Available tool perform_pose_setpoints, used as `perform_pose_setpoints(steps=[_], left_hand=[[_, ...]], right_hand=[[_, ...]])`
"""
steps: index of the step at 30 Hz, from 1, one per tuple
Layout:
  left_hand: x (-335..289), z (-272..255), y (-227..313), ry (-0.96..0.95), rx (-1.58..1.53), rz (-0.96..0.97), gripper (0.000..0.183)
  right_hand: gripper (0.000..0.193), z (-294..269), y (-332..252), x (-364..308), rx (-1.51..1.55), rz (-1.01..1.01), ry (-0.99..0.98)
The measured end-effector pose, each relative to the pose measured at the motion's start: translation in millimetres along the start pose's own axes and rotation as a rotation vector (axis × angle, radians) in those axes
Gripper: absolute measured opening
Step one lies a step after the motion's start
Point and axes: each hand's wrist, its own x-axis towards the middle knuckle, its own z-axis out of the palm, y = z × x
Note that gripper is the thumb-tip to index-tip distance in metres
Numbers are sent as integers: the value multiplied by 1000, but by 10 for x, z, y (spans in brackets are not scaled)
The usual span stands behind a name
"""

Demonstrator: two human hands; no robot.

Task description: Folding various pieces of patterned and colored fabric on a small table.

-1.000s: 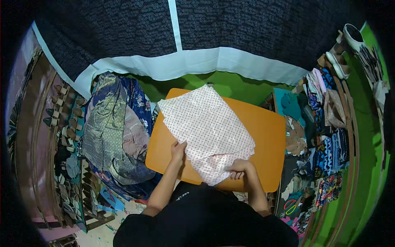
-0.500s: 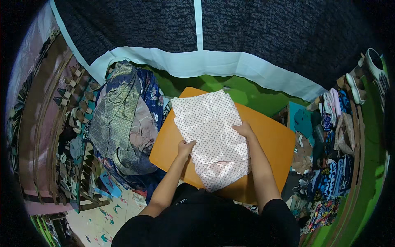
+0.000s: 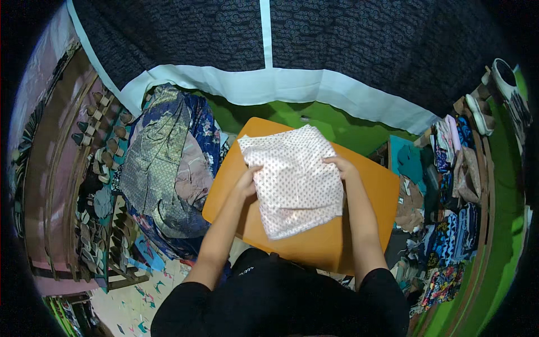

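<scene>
Before a green wall [image 3: 342, 126], we see an orange table [image 3: 371, 194] with a pale dotted cloth [image 3: 295, 180] over its middle. Our left hand [image 3: 246, 181] grips the cloth's left edge, our right hand [image 3: 343, 167] its right. It looks partly folded: layers seem to overlap, edges not yet squared.

Cloth [image 3: 295, 185] is over worktop [image 3: 368, 202], one corner near far-left corner. Fabric heap [image 3: 157, 154] sits beside left edge; textile stacks [image 3: 461, 233] lie beyond right edge; curtain [image 3: 185, 39] hangs behind far edge.
</scene>
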Motion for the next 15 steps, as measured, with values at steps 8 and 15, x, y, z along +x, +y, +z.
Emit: perform_pose_setpoints(steps=[8, 15], left_hand=[[12, 1148, 1147, -277, 594, 335, 39], [-34, 562, 945, -219, 1260, 741, 59]], right_hand=[[38, 388, -641, -870, -333, -978, 260], [31, 459, 388, -889, -455, -1033, 482]])
